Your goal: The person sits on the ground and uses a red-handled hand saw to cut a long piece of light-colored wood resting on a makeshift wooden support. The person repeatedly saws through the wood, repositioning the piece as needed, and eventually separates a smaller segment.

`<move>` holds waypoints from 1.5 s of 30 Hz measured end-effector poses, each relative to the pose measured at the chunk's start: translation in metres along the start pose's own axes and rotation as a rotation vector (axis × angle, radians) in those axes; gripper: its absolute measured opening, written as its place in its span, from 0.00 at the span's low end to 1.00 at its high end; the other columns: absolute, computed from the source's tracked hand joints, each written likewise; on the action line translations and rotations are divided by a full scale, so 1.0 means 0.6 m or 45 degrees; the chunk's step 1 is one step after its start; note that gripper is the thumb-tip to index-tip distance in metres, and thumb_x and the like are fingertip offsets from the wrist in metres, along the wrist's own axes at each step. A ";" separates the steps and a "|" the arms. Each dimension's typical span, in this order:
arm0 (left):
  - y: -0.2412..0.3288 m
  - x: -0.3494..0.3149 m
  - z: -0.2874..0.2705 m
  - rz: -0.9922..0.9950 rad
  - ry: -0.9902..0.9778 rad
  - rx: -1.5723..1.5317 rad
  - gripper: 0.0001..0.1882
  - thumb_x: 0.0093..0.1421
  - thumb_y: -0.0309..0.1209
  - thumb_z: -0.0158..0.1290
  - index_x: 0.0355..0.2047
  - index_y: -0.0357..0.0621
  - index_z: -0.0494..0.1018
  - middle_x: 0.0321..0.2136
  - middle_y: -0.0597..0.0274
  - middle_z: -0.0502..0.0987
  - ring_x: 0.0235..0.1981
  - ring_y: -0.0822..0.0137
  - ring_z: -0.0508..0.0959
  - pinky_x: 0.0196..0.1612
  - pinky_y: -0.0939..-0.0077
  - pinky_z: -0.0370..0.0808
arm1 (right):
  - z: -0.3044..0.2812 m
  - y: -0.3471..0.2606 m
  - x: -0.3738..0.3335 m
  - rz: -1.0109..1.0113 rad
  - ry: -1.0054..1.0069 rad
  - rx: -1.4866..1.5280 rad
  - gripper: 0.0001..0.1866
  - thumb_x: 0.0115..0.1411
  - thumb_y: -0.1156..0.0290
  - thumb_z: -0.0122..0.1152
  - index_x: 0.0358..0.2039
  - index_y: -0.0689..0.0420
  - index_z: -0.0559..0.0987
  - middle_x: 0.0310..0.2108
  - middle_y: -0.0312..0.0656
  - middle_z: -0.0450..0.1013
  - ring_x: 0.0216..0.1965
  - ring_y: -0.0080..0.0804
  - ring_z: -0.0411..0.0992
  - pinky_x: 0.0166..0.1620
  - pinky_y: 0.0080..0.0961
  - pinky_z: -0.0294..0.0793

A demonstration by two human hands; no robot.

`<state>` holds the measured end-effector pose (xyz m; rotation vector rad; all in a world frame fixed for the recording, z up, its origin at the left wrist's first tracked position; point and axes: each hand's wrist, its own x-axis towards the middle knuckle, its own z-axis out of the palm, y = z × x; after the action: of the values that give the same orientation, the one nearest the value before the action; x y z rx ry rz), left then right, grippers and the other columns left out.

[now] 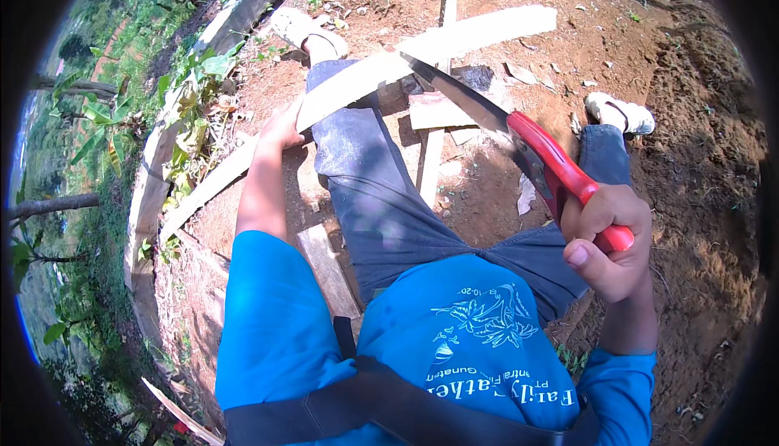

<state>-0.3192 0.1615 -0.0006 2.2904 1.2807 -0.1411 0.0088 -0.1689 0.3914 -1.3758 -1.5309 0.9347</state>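
A long pale wooden board [479, 34] slants across my left lower leg, its far end up and to the right. My left hand [282, 127] grips it at the near edge, beside my left knee; the fingers are partly hidden. In my right hand [610, 239] is a hand saw [552, 154] with a red handle, fingers wrapped round the grip. The dark blade points up and left, and its tip overlaps the board just right of my left leg. Whether the teeth touch the wood I cannot tell.
A short wood block [438, 111] and a narrow upright-running strip [432, 166] lie on the brown soil between my legs. Another wood piece [329, 267] is by my left thigh. A concrete edging [146, 194] curves along the left, with plants beyond.
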 end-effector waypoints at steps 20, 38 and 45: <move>0.105 -0.085 -0.160 0.355 -0.166 0.305 0.64 0.36 0.44 0.70 0.70 0.34 0.48 0.65 0.36 0.56 0.67 0.41 0.60 0.70 0.60 0.62 | -0.276 -0.020 -0.170 -0.424 0.504 -0.092 0.15 0.63 0.63 0.62 0.24 0.54 0.68 0.18 0.31 0.63 0.18 0.17 0.60 0.24 0.19 0.59; 0.332 -0.106 -0.276 -0.016 0.094 0.172 0.47 0.44 0.26 0.67 0.65 0.49 0.59 0.51 0.45 0.77 0.56 0.50 0.77 0.58 0.61 0.74 | -0.365 0.086 -0.138 -0.722 0.379 0.012 0.06 0.67 0.71 0.63 0.40 0.60 0.83 0.37 0.35 0.80 0.37 0.17 0.74 0.41 0.18 0.73; 0.286 -0.050 -0.345 -0.380 -0.248 0.491 0.34 0.46 0.28 0.67 0.57 0.49 0.73 0.46 0.49 0.81 0.51 0.55 0.80 0.53 0.62 0.77 | -0.394 0.069 -0.071 -0.734 0.022 0.209 0.12 0.67 0.68 0.62 0.48 0.59 0.80 0.33 0.37 0.76 0.32 0.32 0.71 0.38 0.26 0.73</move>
<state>-0.2265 0.1639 0.2534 2.2995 1.5916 -0.7550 0.2458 -0.2090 0.4328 -0.7552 -1.6658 0.6613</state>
